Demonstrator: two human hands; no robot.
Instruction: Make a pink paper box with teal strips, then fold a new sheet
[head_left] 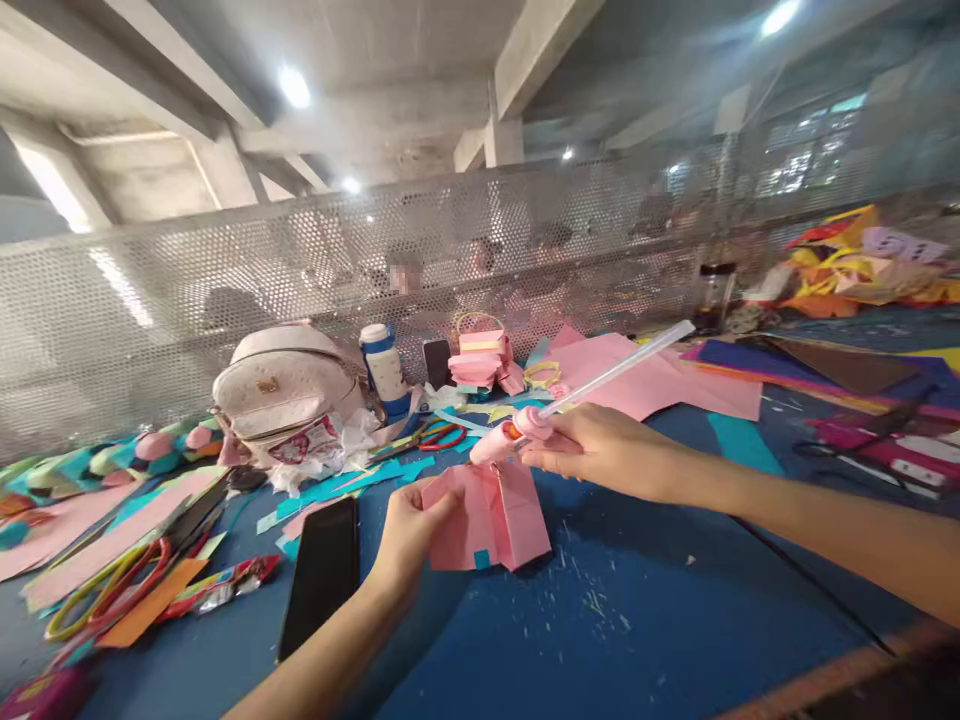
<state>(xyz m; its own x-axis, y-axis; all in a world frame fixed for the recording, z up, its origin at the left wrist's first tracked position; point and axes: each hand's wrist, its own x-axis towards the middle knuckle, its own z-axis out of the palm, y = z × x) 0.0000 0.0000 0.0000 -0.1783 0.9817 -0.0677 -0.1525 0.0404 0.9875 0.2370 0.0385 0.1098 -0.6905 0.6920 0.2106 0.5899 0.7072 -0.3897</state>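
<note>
My left hand (pixel 415 528) pinches the left side of a folded pink paper piece (pixel 465 520), which stands on the blue table and bears a small teal patch near its lower edge. My right hand (pixel 581 445) is wrapped round a pink hot glue gun (pixel 531 424). A long clear glue stick (pixel 622 368) juts from the back of the gun, up to the right. The gun's nozzle end is at the top of the pink paper, and I cannot tell whether it touches. A thin black cord runs from below my right wrist toward the table's front edge.
A black phone (pixel 321 565) lies left of my left hand. Behind it are a pale backpack (pixel 289 385), a white-and-blue bottle (pixel 384 370) and red-handled scissors (pixel 441 436). Pink sheets (pixel 622 375) lie at the back. More scissors (pixel 112 595) are at left. A perforated metal screen (pixel 450 250) stands behind.
</note>
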